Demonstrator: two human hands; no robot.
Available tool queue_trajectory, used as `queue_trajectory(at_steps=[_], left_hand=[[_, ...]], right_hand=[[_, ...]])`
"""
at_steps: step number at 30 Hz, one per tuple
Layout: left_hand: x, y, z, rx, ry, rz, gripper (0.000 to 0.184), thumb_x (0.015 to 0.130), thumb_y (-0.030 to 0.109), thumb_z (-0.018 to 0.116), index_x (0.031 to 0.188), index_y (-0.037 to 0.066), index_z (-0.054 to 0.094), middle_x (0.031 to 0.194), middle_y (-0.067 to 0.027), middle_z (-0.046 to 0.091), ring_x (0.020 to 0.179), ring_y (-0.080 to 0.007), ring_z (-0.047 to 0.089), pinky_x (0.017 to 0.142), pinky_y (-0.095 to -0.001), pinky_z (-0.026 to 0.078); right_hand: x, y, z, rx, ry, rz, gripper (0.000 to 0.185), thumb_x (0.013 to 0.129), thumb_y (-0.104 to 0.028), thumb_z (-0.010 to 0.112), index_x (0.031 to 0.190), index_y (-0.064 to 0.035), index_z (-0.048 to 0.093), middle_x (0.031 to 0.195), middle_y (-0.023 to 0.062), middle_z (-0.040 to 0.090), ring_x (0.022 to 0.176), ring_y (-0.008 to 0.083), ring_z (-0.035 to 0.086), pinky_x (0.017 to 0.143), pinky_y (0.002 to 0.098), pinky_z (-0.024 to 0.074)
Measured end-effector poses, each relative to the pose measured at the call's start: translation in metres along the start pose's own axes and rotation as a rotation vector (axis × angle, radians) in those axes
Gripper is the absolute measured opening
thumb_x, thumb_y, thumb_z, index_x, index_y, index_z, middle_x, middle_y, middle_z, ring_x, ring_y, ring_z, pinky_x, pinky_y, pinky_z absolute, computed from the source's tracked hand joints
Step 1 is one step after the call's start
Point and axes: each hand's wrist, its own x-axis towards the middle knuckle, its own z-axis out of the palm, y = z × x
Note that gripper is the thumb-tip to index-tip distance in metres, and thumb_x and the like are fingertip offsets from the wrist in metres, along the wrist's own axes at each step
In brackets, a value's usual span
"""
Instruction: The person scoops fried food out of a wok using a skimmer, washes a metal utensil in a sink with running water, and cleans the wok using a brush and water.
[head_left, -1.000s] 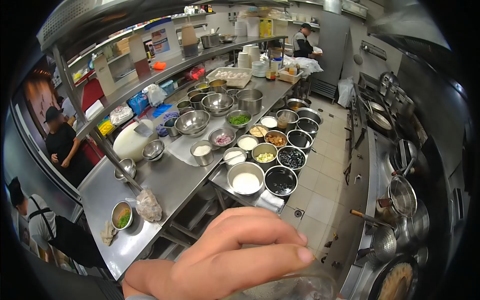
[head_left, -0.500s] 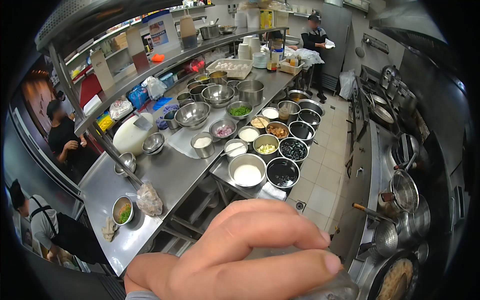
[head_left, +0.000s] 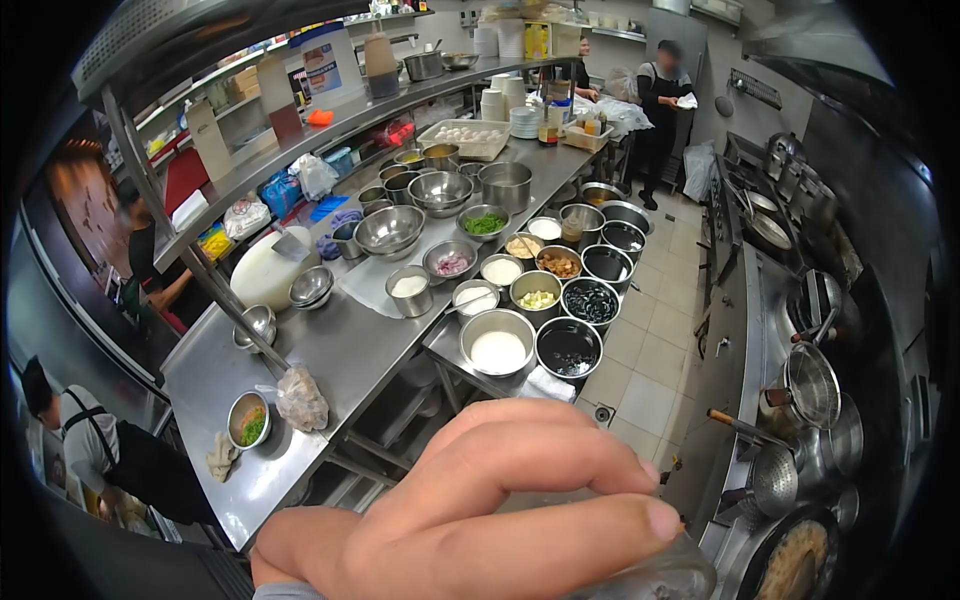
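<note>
My left hand (head_left: 480, 500) reaches in from the lower left, very near the camera. Its fingers are bent over and pressed around a clear, see-through vessel (head_left: 665, 578), which shows only in part below the fingertips. The rest of that vessel is cut off by the bottom edge of the view. Beyond the hand, the nearest things are a steel pot with white contents (head_left: 497, 352), a pot of dark liquid (head_left: 569, 348) and a folded white cloth (head_left: 548, 384). My right hand is out of view.
On the steel worktable (head_left: 350, 350) are bowls, a bag (head_left: 301, 399) and a bowl of greens (head_left: 248, 420). Strainers and pans line the stove side (head_left: 740, 390) at right. One person (head_left: 662, 110) stands at the back; others (head_left: 120, 450) are at left.
My left hand has shifted slightly right with the clear vessel. The person at the back has come nearer, and another person now shows beside them. The standing person at left has turned and moved.
</note>
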Motion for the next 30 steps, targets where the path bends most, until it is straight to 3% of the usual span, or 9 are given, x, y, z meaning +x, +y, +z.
queue_trajectory(at_steps=[1, 3, 4, 6, 9, 15, 20, 30], left_hand=[[0.007, -0.016, -0.010, -0.072, -0.125, 0.207, 0.037, 0.082, 0.032, 0.062, 0.104, 0.003, 0.055, 0.099, -0.0189, 0.059, 0.091, -0.0277, 0.057, 0.080, -0.0370, 0.049], [0.007, -0.016, -0.008, -0.148, -0.250, 0.405, 0.054, 0.068, 0.021, 0.079, 0.110, -0.006, 0.058, 0.105, -0.0231, 0.058, 0.096, -0.0289, 0.057, 0.081, -0.0360, 0.047], [0.001, 0.000, 0.004, -0.082, -0.111, 0.207, 0.037, 0.082, 0.031, 0.063, 0.104, 0.003, 0.055, 0.099, -0.0190, 0.059, 0.091, -0.0279, 0.057, 0.079, -0.0369, 0.049], [-0.001, 0.007, 0.014, -0.015, 0.026, 0.011, 0.030, 0.096, 0.042, 0.046, 0.099, 0.013, 0.052, 0.093, -0.0148, 0.059, 0.085, -0.0268, 0.057, 0.078, -0.0378, 0.050], [0.001, 0.003, 0.016, -0.023, 0.056, 0.046, 0.024, 0.095, 0.037, 0.049, 0.100, 0.014, 0.052, 0.092, -0.0146, 0.059, 0.085, -0.0270, 0.057, 0.077, -0.0375, 0.051], [0.006, -0.010, 0.005, 0.003, -0.086, 0.223, 0.015, 0.092, 0.029, 0.057, 0.098, 0.016, 0.050, 0.095, -0.0129, 0.060, 0.088, -0.0279, 0.058, 0.080, -0.0385, 0.050], [0.012, -0.003, 0.001, 0.048, -0.132, 0.193, 0.014, 0.091, 0.027, 0.058, 0.098, 0.018, 0.051, 0.096, -0.0103, 0.060, 0.090, -0.0277, 0.058, 0.085, -0.0414, 0.047], [0.015, 0.001, -0.001, 0.064, -0.137, 0.214, 0.012, 0.089, 0.025, 0.059, 0.097, 0.019, 0.053, 0.095, -0.0066, 0.060, 0.092, -0.0260, 0.057, 0.086, -0.0423, 0.046]], right_hand=[[0.004, -0.002, -0.002, -0.034, -0.014, -0.004, 0.033, 0.082, -0.033, 0.063, 0.075, -0.0014, 0.066, 0.065, 0.0098, 0.063, 0.054, 0.0202, 0.057, 0.056, 0.0354, 0.0476], [0.002, 0.004, 0.000, -0.069, -0.036, -0.002, 0.032, 0.082, -0.032, 0.063, 0.075, -0.0017, 0.066, 0.066, 0.0098, 0.063, 0.054, 0.0203, 0.056, 0.056, 0.0355, 0.0476], [-0.004, 0.004, 0.001, -0.033, -0.016, 0.006, 0.033, 0.082, -0.033, 0.063, 0.074, -0.0017, 0.066, 0.065, 0.0101, 0.063, 0.055, 0.0205, 0.057, 0.057, 0.0357, 0.0478], [-0.007, 0.003, 0.001, 0.006, 0.005, 0.013, 0.033, 0.082, -0.034, 0.063, 0.074, -0.0017, 0.066, 0.065, 0.0104, 0.063, 0.056, 0.0207, 0.057, 0.058, 0.0359, 0.0481], [-0.002, 0.011, 0.003, 0.060, 0.003, 0.062, 0.033, 0.082, -0.034, 0.063, 0.073, -0.0015, 0.065, 0.064, 0.0104, 0.062, 0.055, 0.0205, 0.057, 0.059, 0.0358, 0.0481], [-0.006, 0.013, 0.000, -0.048, -0.014, 0.047, 0.032, 0.082, -0.031, 0.065, 0.073, -0.0007, 0.064, 0.062, 0.0082, 0.060, 0.054, 0.0183, 0.054, 0.056, 0.0342, 0.0478], [-0.004, 0.014, 0.003, 0.110, 0.013, 0.048, 0.031, 0.084, -0.031, 0.063, 0.076, -0.0015, 0.066, 0.064, 0.0097, 0.061, 0.053, 0.0184, 0.054, 0.058, 0.0340, 0.0480], [-0.007, 0.004, -0.005, -0.021, -0.029, 0.059, 0.035, 0.084, -0.036, 0.061, 0.076, -0.0020, 0.066, 0.065, 0.0089, 0.061, 0.054, 0.0203, 0.054, 0.057, 0.0350, 0.0472]])
